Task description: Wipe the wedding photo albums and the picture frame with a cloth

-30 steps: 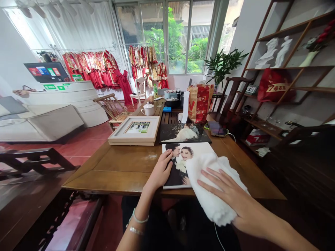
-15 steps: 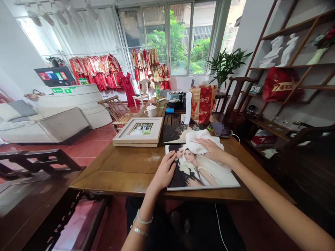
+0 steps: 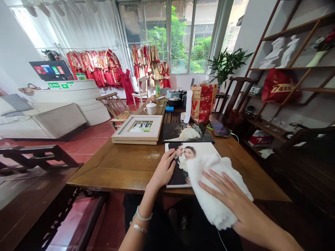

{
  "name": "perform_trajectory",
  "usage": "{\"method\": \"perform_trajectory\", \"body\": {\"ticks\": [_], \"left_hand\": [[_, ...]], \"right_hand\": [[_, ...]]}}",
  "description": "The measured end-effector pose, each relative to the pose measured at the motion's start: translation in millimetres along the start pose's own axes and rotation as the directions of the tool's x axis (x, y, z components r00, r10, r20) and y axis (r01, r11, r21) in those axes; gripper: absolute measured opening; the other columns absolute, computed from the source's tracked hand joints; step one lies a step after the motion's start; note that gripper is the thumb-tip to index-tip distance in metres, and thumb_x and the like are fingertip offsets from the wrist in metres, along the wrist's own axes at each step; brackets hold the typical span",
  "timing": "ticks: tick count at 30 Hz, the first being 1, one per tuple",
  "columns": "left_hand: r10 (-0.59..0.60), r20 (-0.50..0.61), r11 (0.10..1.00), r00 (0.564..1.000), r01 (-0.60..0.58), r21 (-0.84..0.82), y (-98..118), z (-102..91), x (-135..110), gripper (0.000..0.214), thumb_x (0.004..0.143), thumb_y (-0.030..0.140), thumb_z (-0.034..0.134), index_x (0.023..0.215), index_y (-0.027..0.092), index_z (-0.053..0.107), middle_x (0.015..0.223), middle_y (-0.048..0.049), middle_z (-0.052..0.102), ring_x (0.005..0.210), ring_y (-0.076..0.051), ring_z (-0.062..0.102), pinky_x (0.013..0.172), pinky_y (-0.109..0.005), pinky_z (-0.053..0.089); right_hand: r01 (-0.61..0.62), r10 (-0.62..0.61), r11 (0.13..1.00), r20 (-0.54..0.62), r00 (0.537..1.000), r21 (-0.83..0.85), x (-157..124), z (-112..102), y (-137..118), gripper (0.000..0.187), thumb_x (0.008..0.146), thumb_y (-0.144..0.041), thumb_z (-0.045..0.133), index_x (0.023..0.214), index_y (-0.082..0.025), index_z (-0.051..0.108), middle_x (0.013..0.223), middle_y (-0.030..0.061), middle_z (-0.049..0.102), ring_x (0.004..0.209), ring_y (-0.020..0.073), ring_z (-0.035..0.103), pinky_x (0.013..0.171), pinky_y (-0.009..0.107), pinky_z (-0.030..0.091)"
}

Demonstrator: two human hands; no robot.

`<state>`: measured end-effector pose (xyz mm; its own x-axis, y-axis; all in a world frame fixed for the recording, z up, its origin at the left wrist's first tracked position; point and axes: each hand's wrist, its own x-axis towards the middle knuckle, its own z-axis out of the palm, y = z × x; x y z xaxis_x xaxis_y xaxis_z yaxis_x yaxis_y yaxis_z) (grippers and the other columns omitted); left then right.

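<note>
A photo panel with a wedding couple printed on it lies at the front edge of the wooden table. My left hand rests flat on the panel's left side, fingers extended. My right hand presses flat on a white cloth, with its fingers spread and the thumb hidden. The cloth covers the right part of the panel and hangs past the table's front edge. Right behind this panel lies a second, dark photo panel showing a white gown.
Stacked picture frames lie at left, with a lidded white cup behind them. A red and tan paper bag stands at the back right, near a phone on a cable. A dark wooden chair stands at left.
My right hand has drawn the cloth from the panel's top edge down toward me and to the right, past the front edge. My left hand has stayed in place.
</note>
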<state>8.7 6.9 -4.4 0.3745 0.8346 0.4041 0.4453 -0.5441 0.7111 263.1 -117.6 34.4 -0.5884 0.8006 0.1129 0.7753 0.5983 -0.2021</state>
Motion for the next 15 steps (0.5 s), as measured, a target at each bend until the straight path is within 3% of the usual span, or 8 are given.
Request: {"method": "perform_trajectory", "body": {"ticks": [2,5,11,15], "left_hand": [[0.009,0.000,1.000,1.000,-0.009,0.002,-1,-0.1,0,0.041,0.090,0.020,0.040,0.130,0.021,0.049,0.143,-0.0096,0.041,0.135,-0.022,0.033,0.114,-0.047,0.024],[0.008,0.007,1.000,1.000,-0.008,0.013,-1,-0.4,0,0.041,0.091,0.020,0.039,0.131,0.021,0.047,0.143,-0.0096,0.041,0.135,-0.022,0.033,0.114,-0.047,0.024],[0.006,0.012,1.000,1.000,-0.006,0.017,0,-1.0,0,0.042,0.090,0.019,0.040,0.131,0.020,0.048,0.143,-0.0104,0.041,0.135,-0.022,0.033,0.114,-0.048,0.023],[-0.003,0.017,1.000,1.000,0.002,0.021,1,-1.6,0,0.042,0.089,0.018,0.040,0.131,0.018,0.048,0.143,-0.0120,0.041,0.136,-0.023,0.033,0.114,-0.048,0.024]], "right_hand": [[-0.018,0.016,0.999,0.036,0.999,0.039,-6,-4,5,0.077,0.078,-0.014,0.047,0.145,-0.038,0.018,0.154,-0.0065,0.016,0.140,0.0248,0.010,0.113,0.051,0.012],[-0.046,0.043,0.995,0.031,0.999,0.086,8,-11,29,0.074,0.078,-0.010,0.042,0.144,-0.038,0.023,0.153,-0.0071,0.019,0.140,0.0221,0.013,0.113,0.049,0.014],[-0.121,0.121,0.993,-0.039,0.992,0.003,87,-12,80,0.070,0.073,-0.013,0.045,0.141,-0.029,0.035,0.149,0.0022,0.030,0.137,0.0261,0.023,0.110,0.050,0.023],[-0.184,0.180,0.981,-0.066,0.981,-0.053,129,-8,84,0.070,0.071,-0.013,0.045,0.140,-0.024,0.037,0.149,0.0067,0.031,0.136,0.0296,0.025,0.108,0.053,0.022]]}}
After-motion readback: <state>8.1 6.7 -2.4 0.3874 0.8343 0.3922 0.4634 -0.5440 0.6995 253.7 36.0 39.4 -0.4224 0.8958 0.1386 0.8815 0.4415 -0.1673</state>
